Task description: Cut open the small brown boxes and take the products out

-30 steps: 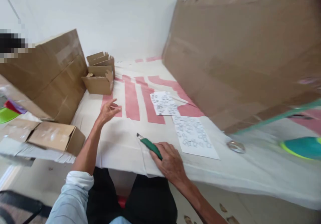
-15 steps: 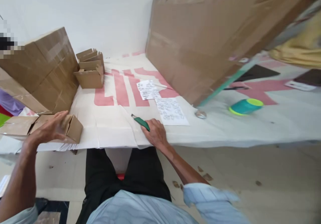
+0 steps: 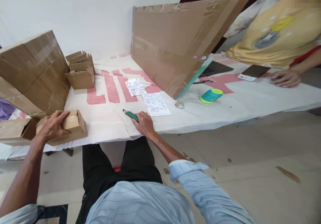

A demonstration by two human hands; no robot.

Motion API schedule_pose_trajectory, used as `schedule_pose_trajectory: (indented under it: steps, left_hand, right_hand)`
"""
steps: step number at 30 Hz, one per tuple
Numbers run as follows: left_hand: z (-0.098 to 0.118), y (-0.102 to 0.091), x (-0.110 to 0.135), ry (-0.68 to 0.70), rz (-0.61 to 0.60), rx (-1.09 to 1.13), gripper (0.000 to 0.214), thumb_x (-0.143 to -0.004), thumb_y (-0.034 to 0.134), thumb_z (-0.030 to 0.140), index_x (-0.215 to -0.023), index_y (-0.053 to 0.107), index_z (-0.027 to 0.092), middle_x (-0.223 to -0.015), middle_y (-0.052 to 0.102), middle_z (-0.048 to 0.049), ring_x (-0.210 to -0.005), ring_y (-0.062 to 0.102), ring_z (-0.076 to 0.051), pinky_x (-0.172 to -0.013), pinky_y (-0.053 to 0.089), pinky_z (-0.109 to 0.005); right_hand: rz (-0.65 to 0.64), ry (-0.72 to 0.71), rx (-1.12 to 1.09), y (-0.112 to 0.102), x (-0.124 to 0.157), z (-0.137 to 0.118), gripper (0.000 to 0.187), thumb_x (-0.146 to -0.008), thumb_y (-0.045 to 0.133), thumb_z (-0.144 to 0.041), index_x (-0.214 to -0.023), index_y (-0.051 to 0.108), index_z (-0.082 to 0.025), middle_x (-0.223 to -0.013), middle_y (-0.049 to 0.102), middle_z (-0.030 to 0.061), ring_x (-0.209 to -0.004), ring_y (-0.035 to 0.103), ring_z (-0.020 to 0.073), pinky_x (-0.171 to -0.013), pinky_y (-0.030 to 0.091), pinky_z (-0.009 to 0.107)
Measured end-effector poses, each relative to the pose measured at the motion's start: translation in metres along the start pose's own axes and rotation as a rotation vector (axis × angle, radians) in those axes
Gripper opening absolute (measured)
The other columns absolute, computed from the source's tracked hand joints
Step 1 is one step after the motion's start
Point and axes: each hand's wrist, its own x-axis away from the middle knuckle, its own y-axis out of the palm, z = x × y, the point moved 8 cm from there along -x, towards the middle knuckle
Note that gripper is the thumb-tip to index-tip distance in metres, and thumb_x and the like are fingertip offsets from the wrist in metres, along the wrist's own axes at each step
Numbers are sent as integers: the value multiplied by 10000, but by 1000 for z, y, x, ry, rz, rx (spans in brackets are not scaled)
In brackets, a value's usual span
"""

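Note:
My left hand (image 3: 55, 126) grips a small cardboard box (image 3: 75, 125) at the table's front left, fingers over its top and thumb on the near side. Another small cardboard box (image 3: 13, 130) lies just left of it, with a dark gap at its end. In my right hand (image 3: 144, 124) is a green utility knife (image 3: 131, 115), its blade end pointing left and away from me. That hand rests on the white cloth near the table edge. Two printed paper sheets (image 3: 156, 105) lie just beyond it.
Large cardboard boxes stand at left (image 3: 37, 73) and centre right (image 3: 173, 43). Small open boxes (image 3: 80, 75) sit behind. A tape roll (image 3: 179, 105), a teal-and-yellow cylinder (image 3: 211, 96) and a phone (image 3: 255, 72) lie rightward. Another person's hand (image 3: 286, 78) rests on the table.
My left hand has closed on the small box, which has shifted right, away from the box beside it. My right hand still holds the knife. The view has swung right, showing more of the other person.

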Motion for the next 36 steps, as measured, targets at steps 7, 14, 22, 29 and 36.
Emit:
schedule_pose_trajectory:
  steps: [7, 14, 22, 29, 36]
  left_hand:
    - [131, 12, -28, 172, 117, 128, 1028, -717, 905, 506, -1605, 465, 233, -1432, 613, -196, -1339, 588, -426, -1143, 392, -572]
    - [151, 6, -19, 191, 242, 489, 1087, -762, 924, 561, -1667, 380, 300, -1568, 568, -179, -1475, 512, -430, -1230, 327, -628]
    - [55, 75, 31, -3, 252, 1196, 1362, -633, 996, 607, -1735, 248, 321, -1784, 319, -213, -1661, 280, -455, -1265, 368, -635]
    - [69, 121, 21, -32, 299, 1366, 1414, -610, 995, 550, -1745, 190, 299, -1777, 321, -218, -1655, 309, -429, -1276, 367, -604]
    - [104, 131, 17, -145, 469, 1326, 1455, -539, 1016, 627, -1703, 240, 229, -1734, 354, -274, -1622, 354, -447, -1257, 366, -624]
  right_hand:
    - [25, -13, -13, 0, 5, 4, 196, -994, 598, -317, -1089, 703, -181, -1011, 659, 119, -977, 534, 292, -861, 394, 388]
    - [43, -48, -14, 3, 12, 11, 232, -1011, 565, -327, -1131, 705, -188, -1003, 649, 111, -989, 536, 292, -857, 405, 385]
    - [47, -59, -6, 7, 17, 15, 269, -1022, 561, -367, -1141, 716, -182, -1016, 663, 120, -979, 552, 291, -863, 416, 392]
    - [45, -66, -20, 9, 20, 20, 327, -1010, 538, -404, -1147, 726, -174, -987, 665, 120, -968, 553, 293, -888, 426, 405]
    - [48, -71, -51, 8, 25, 26, 389, -989, 519, -428, -1163, 735, -156, -981, 684, 145, -962, 563, 312, -894, 441, 431]
